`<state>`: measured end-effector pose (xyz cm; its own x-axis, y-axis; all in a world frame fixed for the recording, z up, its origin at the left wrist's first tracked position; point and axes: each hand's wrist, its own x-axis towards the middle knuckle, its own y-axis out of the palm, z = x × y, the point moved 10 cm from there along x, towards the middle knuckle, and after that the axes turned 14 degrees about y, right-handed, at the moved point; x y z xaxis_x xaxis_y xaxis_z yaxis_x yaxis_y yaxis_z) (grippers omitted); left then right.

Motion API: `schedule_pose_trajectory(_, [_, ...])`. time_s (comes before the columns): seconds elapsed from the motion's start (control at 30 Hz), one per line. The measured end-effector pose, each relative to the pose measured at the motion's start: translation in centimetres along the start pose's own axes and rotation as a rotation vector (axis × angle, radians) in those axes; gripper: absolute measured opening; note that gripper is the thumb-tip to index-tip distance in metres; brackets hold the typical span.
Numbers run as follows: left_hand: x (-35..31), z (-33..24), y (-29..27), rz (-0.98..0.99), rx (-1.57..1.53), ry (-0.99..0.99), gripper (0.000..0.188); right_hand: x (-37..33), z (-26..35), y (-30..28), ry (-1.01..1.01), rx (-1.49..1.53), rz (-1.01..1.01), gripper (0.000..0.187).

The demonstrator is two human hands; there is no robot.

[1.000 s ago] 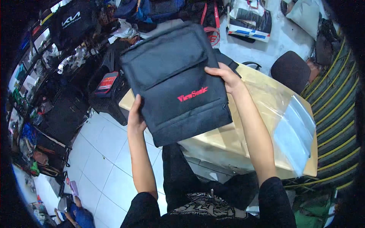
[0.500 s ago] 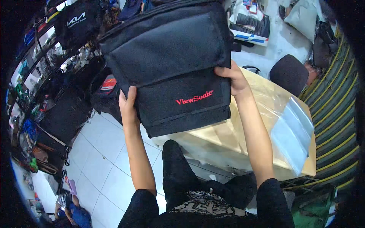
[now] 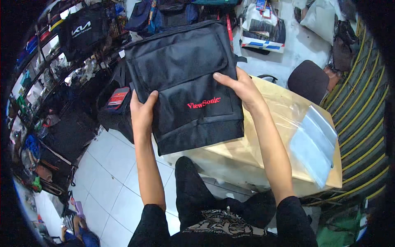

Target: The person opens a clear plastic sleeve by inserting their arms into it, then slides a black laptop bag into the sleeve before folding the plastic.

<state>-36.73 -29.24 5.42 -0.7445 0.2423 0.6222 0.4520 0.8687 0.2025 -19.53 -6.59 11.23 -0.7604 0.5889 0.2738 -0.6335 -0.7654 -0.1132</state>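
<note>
At ten o'clock a black tote (image 3: 84,33) hangs; between nine and ten lies a red packet (image 3: 118,98). My left hand (image 3: 142,113) grips the bag at its eight o'clock side, thumb on the front, other fingers mostly hidden behind. The black bag (image 3: 181,66), with red lettering, is held up just above centre. My right hand (image 3: 247,94) clasps its four o'clock edge, thumb in front. The table (image 3: 230,158) spreads toward four o'clock, a bluish sheet (image 3: 316,144) on it.
</note>
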Motion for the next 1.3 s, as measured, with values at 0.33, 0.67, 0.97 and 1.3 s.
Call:
schedule_pose_trajectory(0.33, [-3.2,-7.8,6.3,-0.219,0.358,0.414,0.042,-4.9,3.7,3.0,-0.115,-0.562,-0.737,0.047])
schedule_pose_trajectory(0.67, [-3.4,-6.0,12.4,0.491,-1.263,0.067,0.043,-6.6,8.4,2.4,-0.239,-0.376,-0.349,0.081])
schedule_pose_trajectory(0.97, [-7.5,-13.8,20.6,0.499,-0.805,0.221,0.038,-16.1,16.5,-10.2,-0.567,-0.441,-0.781,0.026])
schedule_pose_trajectory(1.3, [-23.4,-5.2,28.6,1.084,0.402,1.097,0.044,-32.7,22.6,-31.9,-0.069,-0.519,-0.968,0.042])
